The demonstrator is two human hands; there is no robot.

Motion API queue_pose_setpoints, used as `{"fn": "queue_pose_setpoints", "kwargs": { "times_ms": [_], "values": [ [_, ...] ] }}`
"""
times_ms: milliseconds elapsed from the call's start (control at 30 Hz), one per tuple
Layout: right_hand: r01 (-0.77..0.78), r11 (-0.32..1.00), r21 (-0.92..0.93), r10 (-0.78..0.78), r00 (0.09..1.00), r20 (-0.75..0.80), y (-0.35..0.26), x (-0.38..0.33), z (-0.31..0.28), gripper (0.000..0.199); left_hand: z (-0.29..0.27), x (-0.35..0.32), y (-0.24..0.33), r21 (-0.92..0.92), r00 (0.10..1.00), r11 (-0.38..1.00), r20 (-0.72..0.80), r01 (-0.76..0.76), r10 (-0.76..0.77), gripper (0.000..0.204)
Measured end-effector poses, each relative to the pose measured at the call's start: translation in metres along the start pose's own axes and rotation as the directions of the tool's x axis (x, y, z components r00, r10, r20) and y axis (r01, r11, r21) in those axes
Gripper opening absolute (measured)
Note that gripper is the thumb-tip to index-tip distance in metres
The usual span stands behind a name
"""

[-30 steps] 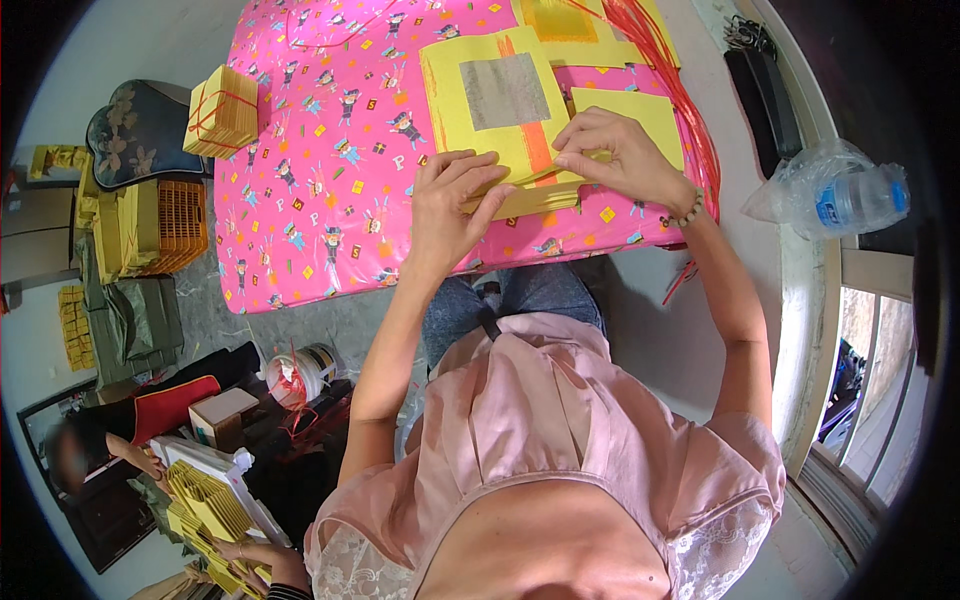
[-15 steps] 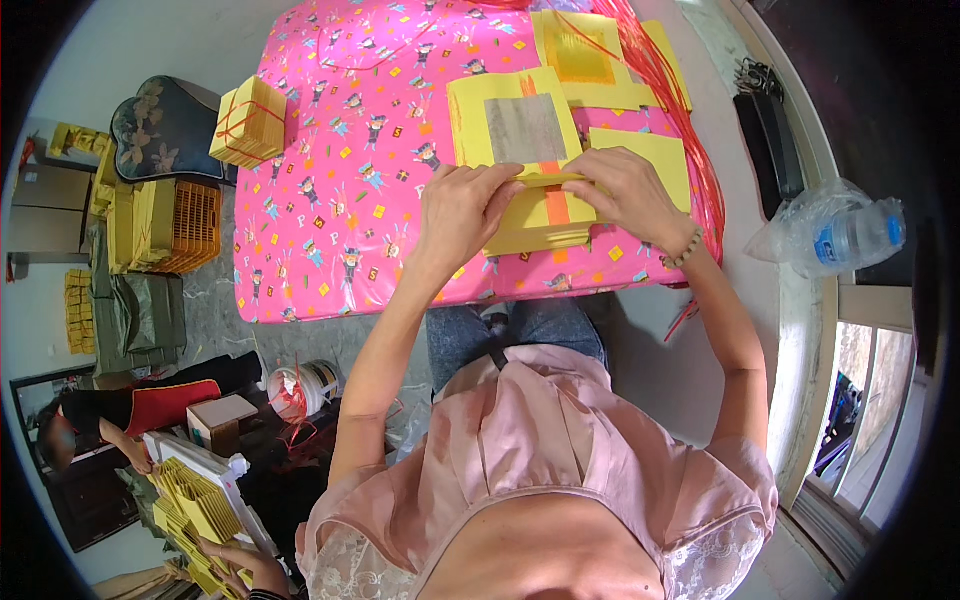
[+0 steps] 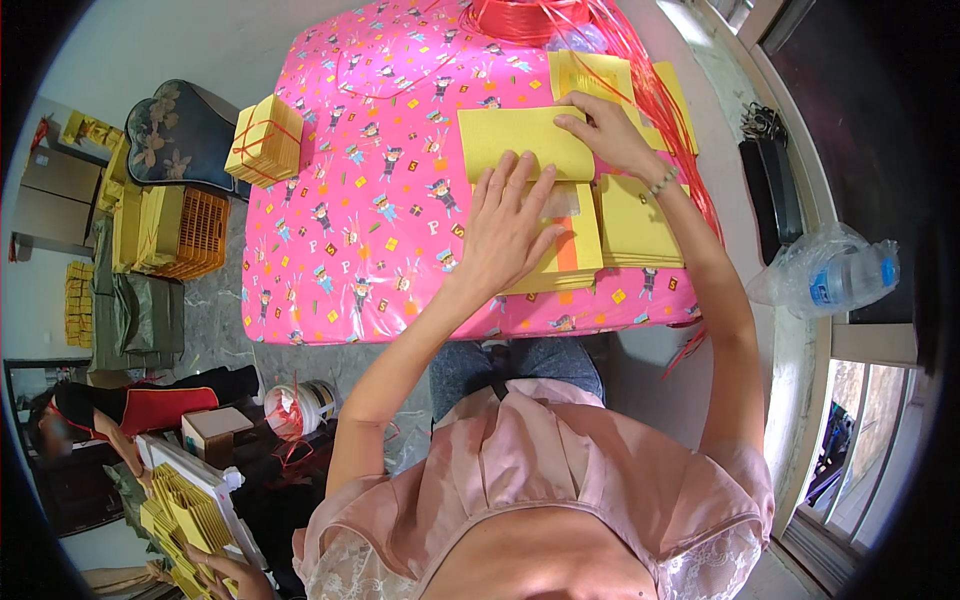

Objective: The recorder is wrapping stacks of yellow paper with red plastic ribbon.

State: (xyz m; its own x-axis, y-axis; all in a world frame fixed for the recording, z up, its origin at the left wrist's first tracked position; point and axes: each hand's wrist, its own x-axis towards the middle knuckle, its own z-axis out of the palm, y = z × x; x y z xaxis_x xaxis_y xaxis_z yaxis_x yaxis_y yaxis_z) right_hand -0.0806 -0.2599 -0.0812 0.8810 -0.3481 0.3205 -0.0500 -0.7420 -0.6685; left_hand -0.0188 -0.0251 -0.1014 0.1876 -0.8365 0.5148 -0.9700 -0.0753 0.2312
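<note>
A yellow paper sheet [image 3: 510,135], folded over with its plain side up, lies at the far part of a stack of yellow papers [image 3: 588,225] on the pink table. My left hand [image 3: 510,215] rests flat on the sheet's near edge, fingers spread. At the sheet's far right corner, my right hand [image 3: 605,130] has its thumb and curled fingers closed on the edge. An orange band and a grey patch partly show on the stack beside my left hand. To the right sits another stack of yellow papers [image 3: 640,230].
A red-tied yellow paper bundle [image 3: 265,140] stands at the table's left. Red plastic strings [image 3: 680,130] run down the right side from a red coil [image 3: 530,20]. A bagged plastic bottle [image 3: 850,275] lies at right. At lower left, a person's hand [image 3: 220,570] holds yellow papers.
The sheet held up between both hands now lies folded over, farther away. My left hand has flattened onto it, and my right hand has moved to its far corner.
</note>
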Motion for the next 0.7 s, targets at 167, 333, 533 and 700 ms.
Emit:
{"fn": "queue_pose_setpoints", "kwargs": {
  "times_ms": [167,333,533,700],
  "values": [
    [0.059,0.988,-0.144,-0.055,0.998,0.031,0.034,0.023,0.014,0.031,0.017,0.009,-0.013,0.015,0.994,0.998,0.086,0.066,-0.067,0.072],
    [0.066,0.969,-0.236,-0.042,0.994,0.104,0.031,0.038,0.02,0.029,0.021,0.014,-0.022,-0.014,0.986,0.995,0.137,0.098,-0.096,0.073],
    [0.029,0.97,-0.243,0.036,0.965,0.259,0.024,0.051,0.036,0.031,0.022,0.016,-0.025,-0.032,0.982,0.994,0.161,0.104,-0.098,0.075],
    [0.049,0.967,-0.249,0.022,0.961,0.275,0.024,0.051,0.041,0.029,0.025,0.013,-0.029,-0.044,0.979,0.994,0.18,0.104,-0.095,0.076]
  ]
}}
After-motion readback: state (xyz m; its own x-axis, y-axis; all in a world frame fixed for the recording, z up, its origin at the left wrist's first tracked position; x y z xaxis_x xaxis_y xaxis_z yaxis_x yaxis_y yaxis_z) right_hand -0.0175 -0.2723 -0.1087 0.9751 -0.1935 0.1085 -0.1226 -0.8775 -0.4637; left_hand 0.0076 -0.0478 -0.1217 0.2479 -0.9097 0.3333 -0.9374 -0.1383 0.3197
